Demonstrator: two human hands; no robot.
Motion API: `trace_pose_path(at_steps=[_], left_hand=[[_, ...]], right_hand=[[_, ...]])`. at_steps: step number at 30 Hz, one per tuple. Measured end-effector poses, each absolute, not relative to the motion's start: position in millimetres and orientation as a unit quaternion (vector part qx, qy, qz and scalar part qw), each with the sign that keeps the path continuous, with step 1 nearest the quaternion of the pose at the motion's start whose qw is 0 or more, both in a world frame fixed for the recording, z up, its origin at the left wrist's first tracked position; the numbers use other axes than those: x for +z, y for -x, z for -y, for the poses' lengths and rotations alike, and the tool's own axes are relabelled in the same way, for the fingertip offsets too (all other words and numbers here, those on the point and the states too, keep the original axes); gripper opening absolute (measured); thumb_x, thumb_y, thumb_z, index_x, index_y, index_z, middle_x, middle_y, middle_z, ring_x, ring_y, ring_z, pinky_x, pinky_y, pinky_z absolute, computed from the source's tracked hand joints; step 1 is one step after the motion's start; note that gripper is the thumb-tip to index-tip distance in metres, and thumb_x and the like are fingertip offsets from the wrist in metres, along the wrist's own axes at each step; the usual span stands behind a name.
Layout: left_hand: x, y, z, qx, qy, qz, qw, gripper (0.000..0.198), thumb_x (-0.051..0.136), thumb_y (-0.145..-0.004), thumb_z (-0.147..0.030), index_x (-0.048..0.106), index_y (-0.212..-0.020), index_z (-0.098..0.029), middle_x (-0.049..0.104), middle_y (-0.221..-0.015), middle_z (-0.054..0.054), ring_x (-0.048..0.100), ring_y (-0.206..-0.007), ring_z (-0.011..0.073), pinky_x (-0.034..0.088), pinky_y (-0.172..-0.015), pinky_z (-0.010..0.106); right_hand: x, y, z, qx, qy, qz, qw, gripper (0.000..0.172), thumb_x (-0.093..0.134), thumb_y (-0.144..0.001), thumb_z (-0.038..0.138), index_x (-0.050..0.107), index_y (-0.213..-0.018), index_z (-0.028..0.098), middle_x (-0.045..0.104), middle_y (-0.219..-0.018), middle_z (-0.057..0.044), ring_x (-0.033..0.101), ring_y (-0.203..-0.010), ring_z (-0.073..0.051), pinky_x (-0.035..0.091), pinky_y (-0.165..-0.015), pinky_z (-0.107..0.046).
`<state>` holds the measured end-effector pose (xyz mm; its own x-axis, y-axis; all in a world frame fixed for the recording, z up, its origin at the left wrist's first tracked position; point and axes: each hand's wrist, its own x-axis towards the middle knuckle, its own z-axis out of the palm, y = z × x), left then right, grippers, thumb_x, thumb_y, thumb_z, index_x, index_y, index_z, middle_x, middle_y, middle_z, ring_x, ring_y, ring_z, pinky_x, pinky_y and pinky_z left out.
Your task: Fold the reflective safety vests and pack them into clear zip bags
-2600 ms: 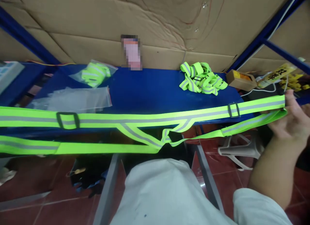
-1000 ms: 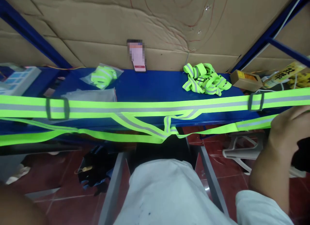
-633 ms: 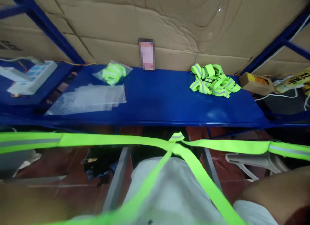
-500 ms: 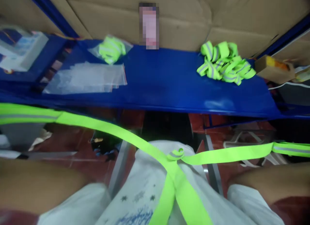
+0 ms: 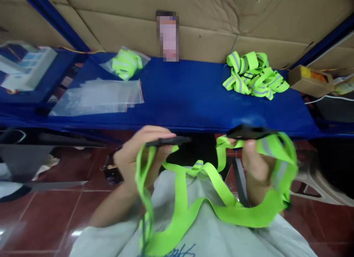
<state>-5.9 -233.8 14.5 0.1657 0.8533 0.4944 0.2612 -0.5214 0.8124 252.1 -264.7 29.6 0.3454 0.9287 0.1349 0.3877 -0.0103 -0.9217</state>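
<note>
My left hand is closed on one black plastic buckle half, with a neon yellow-green strap running from it. In my right hand is the other black buckle half, its strap looped over the wrist side. A gap separates the two buckle parts. Between the hands the reflective strap harness hangs slack in front of my shirt, its bands meeting at a small knot-like joint. Motion blurs both hands a little.
On the blue table lie clear zip bags, a bagged strap bundle and a heap of reflective straps. A small cardboard box sits at the right. A white device stands at the left; cardboard lines the back.
Both hands have come into view from the sides toward the middle, holding the buckle halves. The straps, stretched wide before, now hang slack in loops.
</note>
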Motion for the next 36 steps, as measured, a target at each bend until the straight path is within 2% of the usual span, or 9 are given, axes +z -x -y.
trace_pose_path(at_steps=[3, 12, 20, 23, 26, 29, 32, 34, 36], left_hand=[[16, -7, 228, 0.561, -0.690, -0.351, 0.294, 0.006, 0.070, -0.095, -0.021, 0.074, -0.098, -0.021, 0.075, -0.097, 0.002, 0.069, -0.087, 0.0145, 0.058, -0.078, 0.030], [17, -4, 223, 0.520, -0.701, -0.363, 0.326, 0.003, 0.074, -0.090, -0.021, 0.073, -0.087, -0.021, 0.074, -0.088, 0.005, 0.069, -0.076, 0.0168, 0.056, -0.069, 0.031], [17, 1, 218, 0.472, -0.714, -0.334, 0.395, 0.007, 0.079, -0.086, -0.021, 0.075, -0.080, -0.019, 0.068, -0.078, 0.003, 0.063, -0.066, 0.0135, 0.050, -0.058, 0.025], [19, -2, 218, 0.464, -0.706, -0.341, 0.413, 0.009, 0.076, -0.088, -0.022, 0.077, -0.079, -0.019, 0.068, -0.077, 0.002, 0.062, -0.065, 0.0128, 0.049, -0.057, 0.024], [22, -5, 215, 0.458, -0.715, -0.343, 0.401, 0.006, 0.076, -0.089, -0.023, 0.080, -0.092, -0.020, 0.076, -0.090, 0.005, 0.071, -0.077, 0.0171, 0.056, -0.067, 0.027], [27, -4, 213, 0.452, -0.750, -0.325, 0.357, 0.024, 0.075, -0.090, -0.022, 0.077, -0.114, -0.023, 0.078, -0.111, 0.008, 0.074, -0.098, 0.0215, 0.062, -0.085, 0.033], [38, 2, 214, 0.492, -0.766, -0.354, 0.213, 0.034, 0.072, -0.091, -0.016, 0.074, -0.123, -0.028, 0.077, -0.118, 0.005, 0.073, -0.104, 0.0211, 0.061, -0.096, 0.037], [47, 4, 215, 0.523, -0.749, -0.401, 0.063, 0.047, 0.071, -0.091, -0.012, 0.069, -0.134, -0.031, 0.073, -0.129, 0.003, 0.071, -0.113, 0.0218, 0.057, -0.105, 0.039], [54, -1, 217, 0.540, -0.724, -0.424, -0.058, 0.058, 0.071, -0.091, -0.011, 0.061, -0.144, -0.032, 0.067, -0.140, 0.003, 0.067, -0.122, 0.0231, 0.055, -0.110, 0.039]], right_hand=[[34, -233, 261, 0.283, 0.567, 0.595, 0.494, 0.022, 0.064, -0.097, 0.046, 0.076, -0.087, 0.030, 0.079, -0.088, 0.001, 0.076, -0.087, -0.026, 0.064, -0.083, -0.042], [27, -236, 250, 0.365, 0.503, 0.637, 0.457, 0.021, 0.062, -0.098, 0.045, 0.074, -0.092, 0.027, 0.080, -0.086, 0.000, 0.077, -0.079, -0.022, 0.062, -0.073, -0.033], [13, -237, 244, 0.422, 0.493, 0.642, 0.409, 0.021, 0.064, -0.096, 0.047, 0.073, -0.095, 0.028, 0.079, -0.090, -0.002, 0.075, -0.083, -0.027, 0.060, -0.076, -0.040], [8, -233, 241, 0.426, 0.477, 0.657, 0.399, 0.021, 0.062, -0.098, 0.045, 0.072, -0.095, 0.026, 0.079, -0.096, -0.003, 0.074, -0.090, -0.027, 0.058, -0.088, -0.042], [7, -230, 231, 0.407, 0.487, 0.677, 0.372, 0.028, 0.057, -0.100, 0.047, 0.071, -0.094, 0.024, 0.077, -0.093, -0.003, 0.073, -0.084, -0.024, 0.059, -0.084, -0.039], [12, -242, 212, 0.348, 0.456, 0.758, 0.310, 0.026, 0.061, -0.098, 0.047, 0.072, -0.103, 0.024, 0.076, -0.096, -0.005, 0.072, -0.086, -0.023, 0.059, -0.086, -0.039], [29, -268, 195, 0.290, 0.369, 0.848, 0.248, 0.045, 0.069, -0.094, 0.041, 0.063, -0.137, 0.028, 0.068, -0.136, -0.009, 0.061, -0.130, -0.029, 0.048, -0.112, -0.050], [45, -280, 194, 0.233, 0.410, 0.830, 0.299, 0.044, 0.061, -0.099, 0.037, 0.059, -0.143, 0.031, 0.063, -0.144, -0.007, 0.054, -0.139, -0.028, 0.043, -0.118, -0.052], [59, -278, 203, 0.199, 0.459, 0.766, 0.403, 0.036, 0.051, -0.105, 0.040, 0.064, -0.138, 0.033, 0.067, -0.136, -0.006, 0.060, -0.131, -0.026, 0.047, -0.115, -0.049]])
